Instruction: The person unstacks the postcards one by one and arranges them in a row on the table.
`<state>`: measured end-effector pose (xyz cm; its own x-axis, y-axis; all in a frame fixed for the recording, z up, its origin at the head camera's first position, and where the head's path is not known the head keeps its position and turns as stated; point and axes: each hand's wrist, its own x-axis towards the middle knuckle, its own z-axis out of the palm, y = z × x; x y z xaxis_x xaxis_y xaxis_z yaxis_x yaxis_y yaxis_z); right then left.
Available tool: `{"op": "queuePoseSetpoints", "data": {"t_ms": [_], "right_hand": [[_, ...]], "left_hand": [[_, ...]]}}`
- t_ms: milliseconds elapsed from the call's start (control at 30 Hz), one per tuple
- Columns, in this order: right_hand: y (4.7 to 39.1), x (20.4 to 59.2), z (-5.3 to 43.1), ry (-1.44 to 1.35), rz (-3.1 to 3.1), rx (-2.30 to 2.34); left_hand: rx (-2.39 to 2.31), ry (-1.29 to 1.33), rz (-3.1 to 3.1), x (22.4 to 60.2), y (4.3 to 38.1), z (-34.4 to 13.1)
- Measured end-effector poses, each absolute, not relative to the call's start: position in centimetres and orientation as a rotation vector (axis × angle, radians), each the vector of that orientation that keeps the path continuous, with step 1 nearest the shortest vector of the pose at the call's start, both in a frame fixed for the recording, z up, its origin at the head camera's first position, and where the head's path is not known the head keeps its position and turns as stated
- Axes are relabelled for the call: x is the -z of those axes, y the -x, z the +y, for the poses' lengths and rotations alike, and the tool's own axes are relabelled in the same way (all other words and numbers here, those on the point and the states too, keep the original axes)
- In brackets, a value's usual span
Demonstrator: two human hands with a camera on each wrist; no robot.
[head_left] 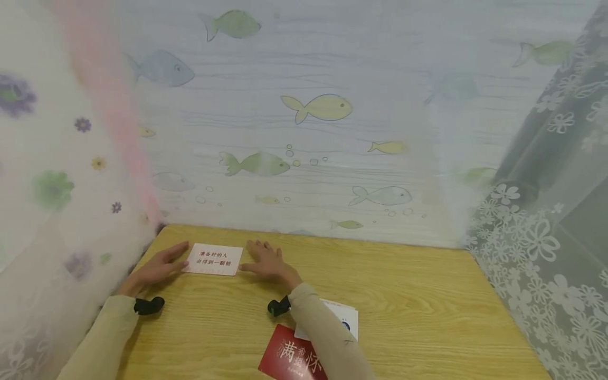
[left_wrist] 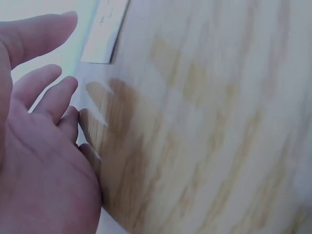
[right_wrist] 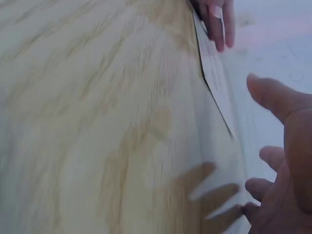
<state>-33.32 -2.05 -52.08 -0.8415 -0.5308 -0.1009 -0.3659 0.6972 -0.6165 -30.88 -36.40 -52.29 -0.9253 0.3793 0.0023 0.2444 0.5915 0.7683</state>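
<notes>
White card lies near the far-left corner of the table, between my hands, red lettering upward. Left hand: fingers extended, loose, at the card's left edge; cannot tell whether they touch it. Right hand: fingers spread, thumb just beside the right edge. Neither grips anything.

Risks, in my judgement: uneven pushing from the two sides would skew the card; hard squeezing inward could buckle it; its thin edge offers fingertips little to catch. My right sleeve crosses over the red card and white papers, so drawing that arm back might drag them.

Materials: card rectangular, thin, matt-looking; tabletop yellowish, streaked with wood grain; sleeve plain, pale cloth; backdrop pale, fish-printed.
</notes>
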Motion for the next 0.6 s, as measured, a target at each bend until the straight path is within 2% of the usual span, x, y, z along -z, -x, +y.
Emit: {"op": "queuePoseSetpoints", "data": {"t_ms": [200,333,600], "right_hand": [[32.6,50.3,0.6,0.874,2.609,0.941],[31.4,48.6,3.9,0.986,2.532,0.988],[25.6,47.1,11.9,0.99,2.459,0.906]], "left_hand": [[-1.319,-0.529,2.817,51.6,29.9,-35.0],[-1.293,-0.661,2.892,50.5,28.5,-31.9],[-1.062,-0.968,2.764,49.4,22.9,-23.4]]}}
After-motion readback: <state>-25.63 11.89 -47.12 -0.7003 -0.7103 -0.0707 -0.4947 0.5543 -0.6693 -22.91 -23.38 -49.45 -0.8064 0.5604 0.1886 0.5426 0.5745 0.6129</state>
